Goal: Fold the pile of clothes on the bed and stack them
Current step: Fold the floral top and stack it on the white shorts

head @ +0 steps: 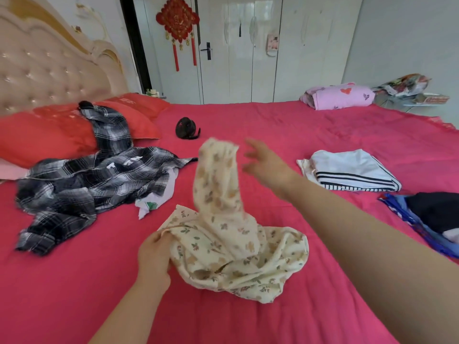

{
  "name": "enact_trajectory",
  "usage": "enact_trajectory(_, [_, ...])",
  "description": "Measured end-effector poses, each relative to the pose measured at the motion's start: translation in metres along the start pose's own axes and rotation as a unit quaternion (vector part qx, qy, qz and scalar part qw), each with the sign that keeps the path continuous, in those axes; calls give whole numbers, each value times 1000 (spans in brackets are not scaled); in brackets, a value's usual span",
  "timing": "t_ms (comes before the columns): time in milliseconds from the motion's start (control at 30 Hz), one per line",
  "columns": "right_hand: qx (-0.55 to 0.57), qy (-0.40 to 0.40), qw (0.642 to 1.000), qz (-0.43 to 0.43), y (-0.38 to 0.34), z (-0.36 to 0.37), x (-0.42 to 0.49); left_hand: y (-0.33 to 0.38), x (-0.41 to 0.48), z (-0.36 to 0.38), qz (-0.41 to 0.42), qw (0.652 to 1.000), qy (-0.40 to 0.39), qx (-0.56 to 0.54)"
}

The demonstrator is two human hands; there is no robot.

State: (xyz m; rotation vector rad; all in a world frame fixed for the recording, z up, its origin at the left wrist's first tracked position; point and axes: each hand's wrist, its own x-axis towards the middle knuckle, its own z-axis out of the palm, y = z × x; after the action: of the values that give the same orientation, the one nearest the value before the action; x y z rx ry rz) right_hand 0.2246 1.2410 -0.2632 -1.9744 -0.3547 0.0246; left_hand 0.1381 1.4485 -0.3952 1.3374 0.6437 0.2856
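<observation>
A cream garment with a small floral print (238, 254) lies bunched on the pink bed (273, 130) in front of me. My left hand (155, 254) pinches its left edge. One part of the garment stands up in the air, blurred, with its tip near my right hand (265, 162). That hand is raised just right of the tip, fingers spread, holding nothing. A black-and-white plaid shirt (82, 184) sprawls unfolded at the left, over a white garment (154, 202). A folded white garment with dark stripes (352, 170) lies at the right.
Red pillows (47, 135) rest against the padded headboard at the left. A small black object (186, 129) sits mid-bed. A folded pink blanket (340, 96) is at the far right corner. Blue and dark clothes (429, 217) lie at the right edge.
</observation>
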Motion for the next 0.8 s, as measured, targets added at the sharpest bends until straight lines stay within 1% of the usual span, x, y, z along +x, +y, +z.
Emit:
enact_trajectory(33, [-132,-24,991,15,18,3,-4,-2,5,-5,-11,1000,2,11])
enact_trajectory(67, [-250,-75,965,29,39,6,-12,-6,8,-9,-8,999,2,52])
enact_trajectory(100, [-341,-147,927,51,62,8,-22,-9,9,-12,18,992,1,121])
enact_trajectory(133, [-401,-216,886,86,86,12,-34,-12,6,-14,65,978,-1,197])
enact_trajectory(167, [-446,-269,845,120,108,16,-48,-14,1,-14,128,957,-4,260])
enact_trajectory(200, [-486,-291,814,131,125,20,-60,-17,-4,-14,191,933,-4,305])
enact_trajectory(233, [-518,-285,798,120,140,23,-69,-19,-9,-12,244,909,-1,338])
enact_trajectory(267, [-535,-260,798,95,149,24,-75,-21,-15,-10,284,887,-3,364])
enact_trajectory(333, [-512,-187,836,62,151,21,-78,-25,-26,-3,356,845,-43,397])
enact_trajectory(400, [-473,-105,874,39,135,9,-71,-26,-34,7,394,814,-119,411])
enact_trajectory(433, [-438,-54,897,27,122,2,-66,-24,-37,13,402,798,-158,420])
enact_trajectory(500, [-341,36,939,-8,91,-10,-57,-20,-37,30,402,762,-212,461])
enact_trajectory(567, [-277,96,955,-42,61,-20,-52,-11,-36,50,376,718,-230,539])
enact_trajectory(600, [-261,119,956,-59,48,-25,-50,-6,-34,59,369,699,-219,572])
enact_trajectory(633, [-256,138,954,-69,39,-31,-49,2,-33,67,374,689,-200,588])
enact_trajectory(667, [-259,153,951,-72,31,-39,-48,11,-31,75,386,692,-177,583])
enact_trajectory(700, [-267,166,947,-68,25,-50,-48,21,-29,81,386,706,-163,572])
enact_trajectory(800, [-290,204,935,-16,17,-92,-42,58,-23,103,401,747,-135,514])
